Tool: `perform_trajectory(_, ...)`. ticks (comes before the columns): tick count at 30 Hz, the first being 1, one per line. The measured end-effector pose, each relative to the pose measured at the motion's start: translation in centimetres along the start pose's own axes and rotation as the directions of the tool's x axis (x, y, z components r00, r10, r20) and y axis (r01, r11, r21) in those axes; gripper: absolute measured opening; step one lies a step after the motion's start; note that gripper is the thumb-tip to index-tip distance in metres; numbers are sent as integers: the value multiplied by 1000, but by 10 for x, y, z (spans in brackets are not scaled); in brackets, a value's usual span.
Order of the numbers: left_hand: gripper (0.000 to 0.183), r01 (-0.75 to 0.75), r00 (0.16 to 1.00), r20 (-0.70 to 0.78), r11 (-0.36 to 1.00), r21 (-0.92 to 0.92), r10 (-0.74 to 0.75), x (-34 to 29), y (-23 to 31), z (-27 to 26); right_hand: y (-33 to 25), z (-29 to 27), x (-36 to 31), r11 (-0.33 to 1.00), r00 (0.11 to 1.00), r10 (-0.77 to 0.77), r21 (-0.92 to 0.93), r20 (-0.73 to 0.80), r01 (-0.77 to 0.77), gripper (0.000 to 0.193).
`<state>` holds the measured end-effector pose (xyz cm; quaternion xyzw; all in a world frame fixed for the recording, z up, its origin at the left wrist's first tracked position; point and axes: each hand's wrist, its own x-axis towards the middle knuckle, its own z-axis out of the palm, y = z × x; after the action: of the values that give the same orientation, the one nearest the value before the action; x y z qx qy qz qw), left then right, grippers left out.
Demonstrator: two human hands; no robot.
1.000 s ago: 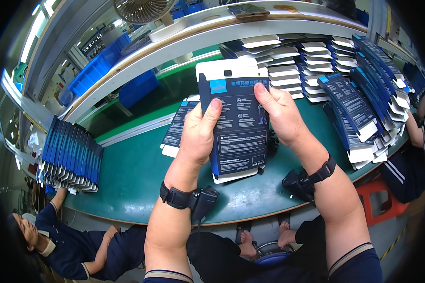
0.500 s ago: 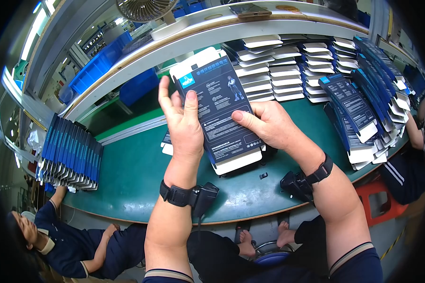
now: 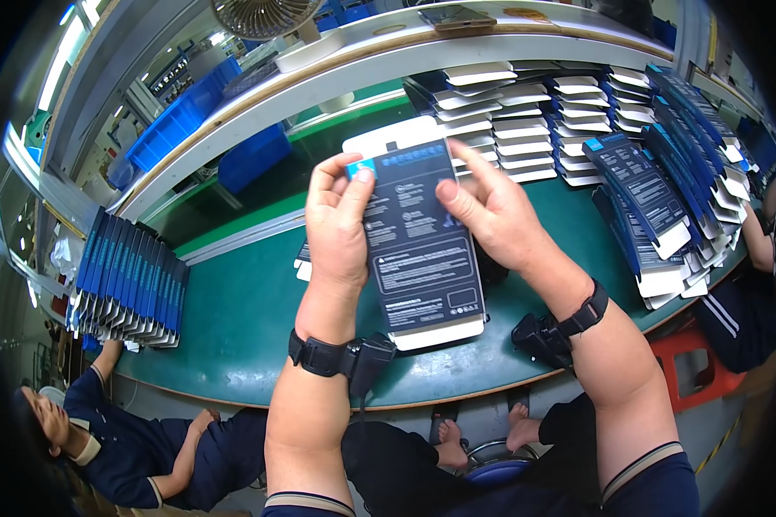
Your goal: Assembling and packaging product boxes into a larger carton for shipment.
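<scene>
Above the green table, a dark blue cardboard box (image 3: 424,258) is held upright between my two hands. White flaps stick out at its top and bottom ends, and its printed panel faces me. My left hand (image 3: 340,226) grips the upper left edge with the thumb on the front. On the right edge, my right hand (image 3: 502,219) has its thumb against the panel, its index finger raised near the top corner. The fingers behind the box are hidden. Part of another box (image 3: 303,260) shows beside my left wrist.
A row of blue boxes (image 3: 131,274) stands at the left on the green table (image 3: 233,319). Stacked boxes with white flaps (image 3: 522,148) fill the back, and more boxes (image 3: 638,189) lie at right. A shelf (image 3: 379,53) crosses above. Co-workers (image 3: 129,439) sit at both sides.
The box has come down and slightly right, and now stands straighter. My left fingers have closed around its edge, and my right hand has moved up along its side.
</scene>
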<state>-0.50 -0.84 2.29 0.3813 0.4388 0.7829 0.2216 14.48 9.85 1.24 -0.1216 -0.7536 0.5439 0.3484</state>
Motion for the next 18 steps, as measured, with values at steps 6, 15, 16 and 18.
perform_trajectory(6, 22, 70, 994, 90, 997, -18, -68, -7, -4, 8, 5, -10, 7, 973, 990, -92, 204, -106, 112, 39)
perform_trajectory(15, 23, 62, 994, 87, 998, -23, -60, -8, -5, 6, 2, -10, 8, 927, 999, 1, 374, -48, 18, 26)
perform_trajectory(16, 23, 39, 997, 72, 999, 6, -39, -9, -6, 7, 3, -10, 8, 923, 999, 11, 384, -41, 5, 26)
perform_trajectory(18, 23, 27, 998, 65, 1000, 1, -27, -9, -6, 9, 8, -8, 9, 928, 998, -4, 373, -59, 26, 27)
